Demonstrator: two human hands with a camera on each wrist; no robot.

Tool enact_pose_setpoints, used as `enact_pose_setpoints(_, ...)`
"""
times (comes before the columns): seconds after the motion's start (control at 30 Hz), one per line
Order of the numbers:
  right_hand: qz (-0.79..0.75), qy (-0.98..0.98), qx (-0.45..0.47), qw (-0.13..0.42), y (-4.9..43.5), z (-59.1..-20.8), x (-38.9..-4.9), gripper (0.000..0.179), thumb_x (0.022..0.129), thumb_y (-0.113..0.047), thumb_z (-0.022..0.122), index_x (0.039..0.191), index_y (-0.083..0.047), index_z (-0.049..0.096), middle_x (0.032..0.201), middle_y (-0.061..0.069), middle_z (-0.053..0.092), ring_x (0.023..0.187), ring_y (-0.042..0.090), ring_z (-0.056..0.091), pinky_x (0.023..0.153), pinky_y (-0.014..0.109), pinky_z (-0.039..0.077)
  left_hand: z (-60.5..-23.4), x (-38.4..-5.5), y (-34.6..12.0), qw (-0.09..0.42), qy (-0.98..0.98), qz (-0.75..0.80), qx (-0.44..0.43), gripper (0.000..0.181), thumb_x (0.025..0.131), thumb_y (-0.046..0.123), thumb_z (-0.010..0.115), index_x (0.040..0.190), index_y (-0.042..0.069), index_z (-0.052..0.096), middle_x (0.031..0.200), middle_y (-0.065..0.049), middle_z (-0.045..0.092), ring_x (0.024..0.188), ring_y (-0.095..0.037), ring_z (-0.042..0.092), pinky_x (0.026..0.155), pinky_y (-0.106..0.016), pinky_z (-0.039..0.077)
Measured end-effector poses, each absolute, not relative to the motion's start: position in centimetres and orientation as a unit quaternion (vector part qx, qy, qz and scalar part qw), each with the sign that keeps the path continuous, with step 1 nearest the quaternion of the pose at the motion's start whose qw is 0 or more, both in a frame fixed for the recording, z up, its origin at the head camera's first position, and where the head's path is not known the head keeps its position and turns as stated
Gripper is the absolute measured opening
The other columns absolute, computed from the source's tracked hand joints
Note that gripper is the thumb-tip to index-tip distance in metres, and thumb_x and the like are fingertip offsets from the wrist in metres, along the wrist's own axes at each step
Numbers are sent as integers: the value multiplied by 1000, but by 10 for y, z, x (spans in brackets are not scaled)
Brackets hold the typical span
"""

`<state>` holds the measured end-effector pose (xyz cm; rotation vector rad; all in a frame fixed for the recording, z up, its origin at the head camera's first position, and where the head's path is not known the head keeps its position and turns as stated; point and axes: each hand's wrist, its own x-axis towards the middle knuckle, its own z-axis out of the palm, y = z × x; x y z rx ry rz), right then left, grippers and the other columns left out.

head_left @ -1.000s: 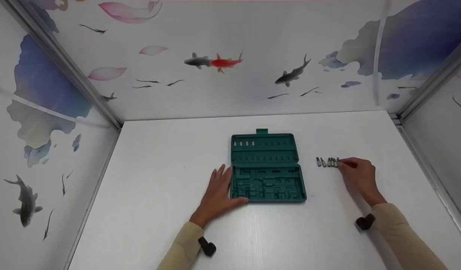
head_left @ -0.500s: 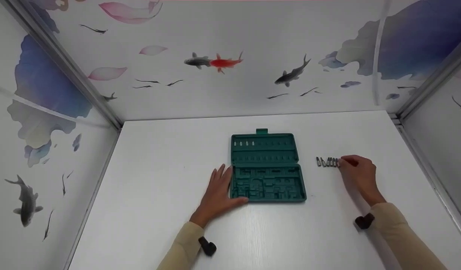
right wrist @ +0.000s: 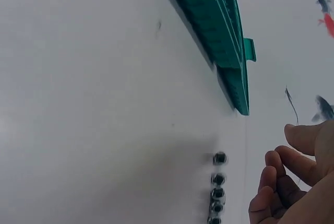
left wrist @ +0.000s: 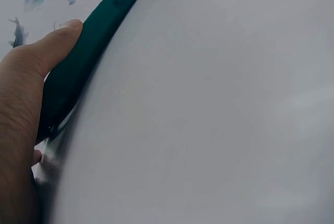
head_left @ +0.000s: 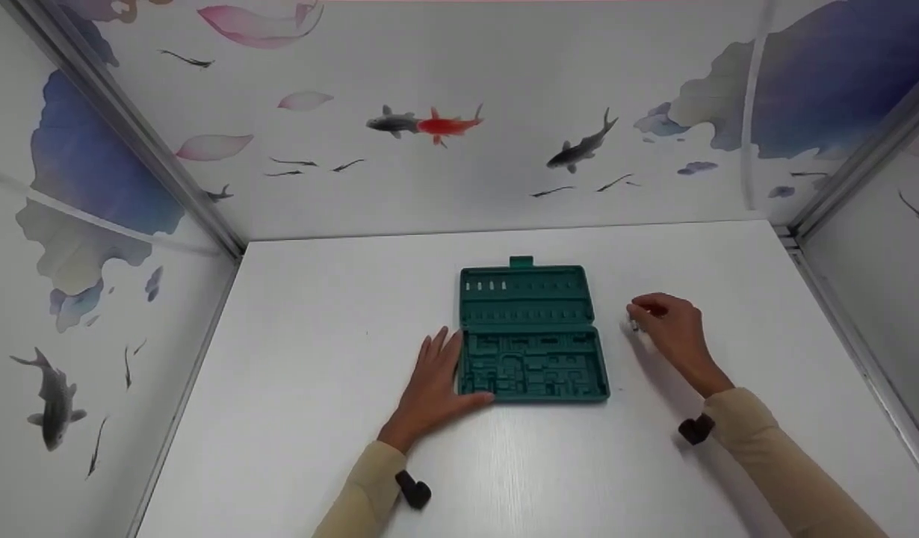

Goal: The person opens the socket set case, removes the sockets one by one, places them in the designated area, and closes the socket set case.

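Observation:
An open green tool case (head_left: 534,401) lies flat on the white table, its moulded slots facing up. My left hand (head_left: 429,381) rests at its near left corner, fingers straight along the left side and thumb over the front rim (left wrist: 86,57). My right hand (head_left: 672,329) hovers right of the case, over a row of small silver metal pieces (right wrist: 219,192) with dark ends. In the right wrist view, its thumb and forefinger are apart with nothing between them. In the head view the hand hides most of the row; one metal piece (head_left: 633,325) shows below the fingertips.
Several small pale pieces (head_left: 492,286) sit in the upper left slots of the case lid. White panels printed with fish and petals enclose the table (head_left: 317,336) at the back and both sides. A black wrist camera (head_left: 696,430) sits on the right sleeve.
The right hand has left the right end of the row and moved left and slightly away, over the row's left end. The left hand and the case stay where they were.

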<state>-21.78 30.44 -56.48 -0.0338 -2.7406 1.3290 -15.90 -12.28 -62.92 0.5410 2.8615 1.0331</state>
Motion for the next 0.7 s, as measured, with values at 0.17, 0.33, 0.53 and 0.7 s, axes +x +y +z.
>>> enact_pose_setpoints(0.17, 428, -903, 11, 34, 279, -567, -227, 33, 111, -25, 71, 132, -1, 77, 124, 18, 76, 109, 32, 63, 90, 21, 51, -631, -159, -124, 24, 925, 338, 173, 123, 89, 84, 70, 178, 15, 21, 184, -14, 16, 171, -35, 8, 136, -57, 12)
enact_pose_setpoints(0.33, 429, -902, 37, 17, 256, -568, -233, 31, 110, -23, 71, 132, -2, 77, 124, 17, 76, 110, 31, 63, 92, 32, 53, -630, -159, -123, 24, 921, 348, 173, 123, 88, 83, 71, 177, 14, 22, 184, -14, 17, 171, -36, 8, 136, -58, 11)
enact_pose_setpoints(0.53, 445, -892, 77, 10, 234, -570, -240, 29, 109, -18, 72, 131, 1, 75, 122, 17, 75, 108, 30, 63, 90, 34, 55, -629, -157, -123, 34, 922, 351, 161, 124, 87, 86, 70, 178, 19, 20, 185, -11, 14, 171, -35, 5, 136, -58, 13)
enact_pose_setpoints(0.7, 456, -883, 108, 10, 219, -571, -247, 28, 108, -14, 73, 130, 3, 76, 121, 19, 76, 110, 32, 68, 97, 49, 56, -628, -157, -122, 30, 923, 348, 161, 123, 88, 85, 70, 178, 16, 22, 184, -12, 16, 171, -35, 6, 136, -57, 13)
